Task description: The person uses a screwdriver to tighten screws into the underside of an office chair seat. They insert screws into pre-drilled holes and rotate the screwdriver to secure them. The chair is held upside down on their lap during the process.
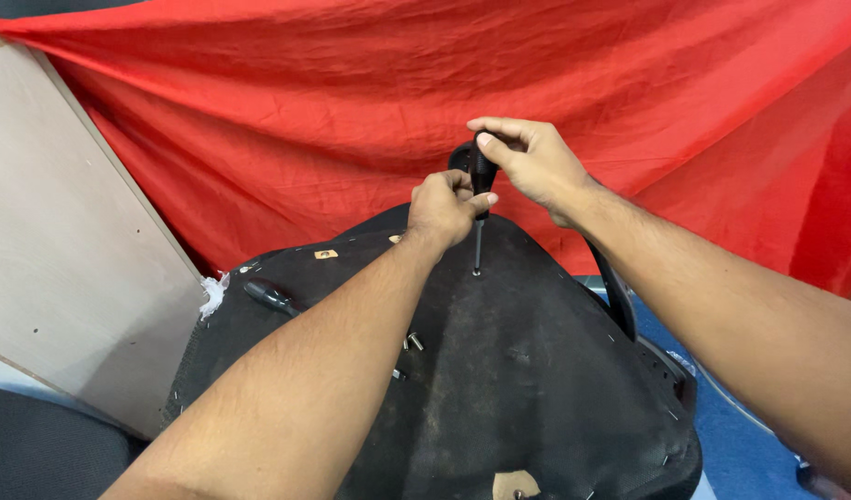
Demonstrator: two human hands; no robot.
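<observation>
Both hands, left hand (pixel 441 207) and right hand (pixel 529 159), grip a screwdriver (pixel 481 190) upright on the black seat underside (pixel 518 370) before red cloth (pixel 351 111).

Bright, even light, sharp where I'm looking.
I see soft light from above, faint shadows under my forearms at the bottom, no glare on the red cloth (pixel 259 111), slight wide-angle stretch toward the frame's corners, mild blur lower right.
</observation>
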